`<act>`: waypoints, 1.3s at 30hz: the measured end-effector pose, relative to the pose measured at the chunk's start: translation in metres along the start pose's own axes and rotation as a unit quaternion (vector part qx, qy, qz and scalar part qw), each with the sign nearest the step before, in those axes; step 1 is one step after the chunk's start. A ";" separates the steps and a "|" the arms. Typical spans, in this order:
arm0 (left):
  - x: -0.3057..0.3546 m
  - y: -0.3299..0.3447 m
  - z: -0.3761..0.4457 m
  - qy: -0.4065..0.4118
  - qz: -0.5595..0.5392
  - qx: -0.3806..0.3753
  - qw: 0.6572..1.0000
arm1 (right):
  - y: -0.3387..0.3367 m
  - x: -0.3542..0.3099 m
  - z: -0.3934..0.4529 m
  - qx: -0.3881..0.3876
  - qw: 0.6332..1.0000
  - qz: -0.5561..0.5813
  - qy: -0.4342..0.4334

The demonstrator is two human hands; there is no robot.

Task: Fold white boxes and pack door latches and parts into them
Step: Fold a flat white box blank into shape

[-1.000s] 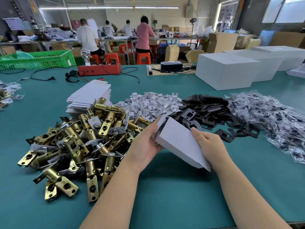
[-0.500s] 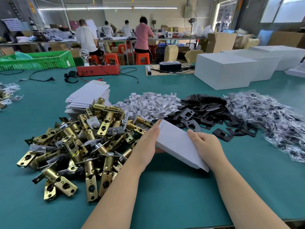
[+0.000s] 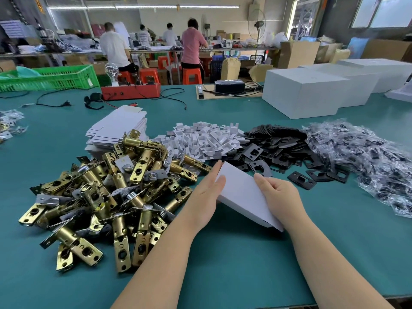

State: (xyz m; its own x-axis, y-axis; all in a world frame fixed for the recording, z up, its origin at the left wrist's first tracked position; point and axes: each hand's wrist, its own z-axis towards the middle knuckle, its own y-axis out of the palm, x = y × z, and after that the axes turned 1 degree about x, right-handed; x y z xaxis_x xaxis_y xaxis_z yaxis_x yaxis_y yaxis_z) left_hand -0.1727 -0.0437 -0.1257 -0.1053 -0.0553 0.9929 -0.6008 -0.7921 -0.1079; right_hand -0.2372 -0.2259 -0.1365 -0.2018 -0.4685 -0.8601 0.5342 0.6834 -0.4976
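A workshop, with people at benches along the far wall, and in front a teal worktop (image 3: pixel 223 264) loaded with parts. Near its middle a white box (image 3: pixel 242 194) is held tilted between both hands, its far corner raised and its near corner low, close to the worktop. The left hand (image 3: pixel 204 197) lies flat against the box's left side, fingers straight and pointing away. The right hand (image 3: pixel 278 195) grips the box's right edge, thumb on the top face and fingers curled under.

Left of the hands lies a heap of brass latches (image 3: pixel 111 192). Behind that heap is a stack of flat box blanks (image 3: pixel 120 126). Beyond the box runs a row of piles: white plastic pieces (image 3: pixel 207 139), then black plates (image 3: pixel 283 150), then bagged parts (image 3: pixel 365 157) at the right. Large white cartons (image 3: pixel 305 92) stand at the far right, a red device (image 3: pixel 131 91) and a green crate (image 3: pixel 51 79) at the far left.
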 end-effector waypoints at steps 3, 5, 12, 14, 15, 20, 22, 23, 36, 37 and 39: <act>-0.003 -0.002 0.002 -0.006 0.043 -0.020 0.999 | -0.003 0.000 0.001 0.000 1.000 -0.007 0.001; -0.004 -0.004 0.005 -0.011 0.053 -0.015 0.998 | -0.003 0.000 0.002 0.001 1.000 -0.005 0.001; -0.003 0.005 0.011 -0.043 -0.100 0.062 0.992 | -0.003 -0.004 0.002 -0.019 0.999 0.034 0.035; -0.003 0.004 0.013 -0.043 -0.133 0.119 0.983 | -0.005 -0.010 0.003 0.000 0.993 0.085 0.076; -0.002 0.002 0.013 -0.059 -0.159 0.157 0.973 | -0.008 -0.014 0.003 0.005 0.985 0.135 0.107; 0.002 -0.006 0.011 -0.211 -0.282 0.214 0.911 | -0.015 -0.020 0.000 -0.091 0.940 0.323 0.058; 0.005 -0.007 0.009 -0.240 -0.287 0.187 0.908 | -0.013 -0.013 -0.004 -0.136 0.955 0.260 -0.042; 0.005 -0.006 0.008 -0.245 -0.283 0.172 0.911 | -0.011 -0.011 -0.007 -0.171 0.957 0.220 -0.085; 0.012 0.008 0.005 0.029 -0.031 0.138 0.990 | 0.006 -0.015 -0.008 -0.098 0.972 0.190 -0.096; 0.012 0.009 0.004 0.052 -0.036 0.123 0.990 | 0.005 -0.015 -0.008 -0.095 0.973 0.188 -0.095; 0.008 0.009 0.003 0.069 -0.054 0.121 0.989 | 0.003 -0.015 -0.009 -0.101 0.975 0.172 -0.100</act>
State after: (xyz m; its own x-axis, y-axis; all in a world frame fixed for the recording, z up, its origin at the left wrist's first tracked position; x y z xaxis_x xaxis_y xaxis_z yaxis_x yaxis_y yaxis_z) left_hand -0.1767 -0.0529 -0.1181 -0.1673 0.1084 0.9799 -0.4099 -0.9116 0.0309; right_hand -0.2396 -0.2116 -0.1257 0.1354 -0.2782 -0.9509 0.3659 0.9060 -0.2129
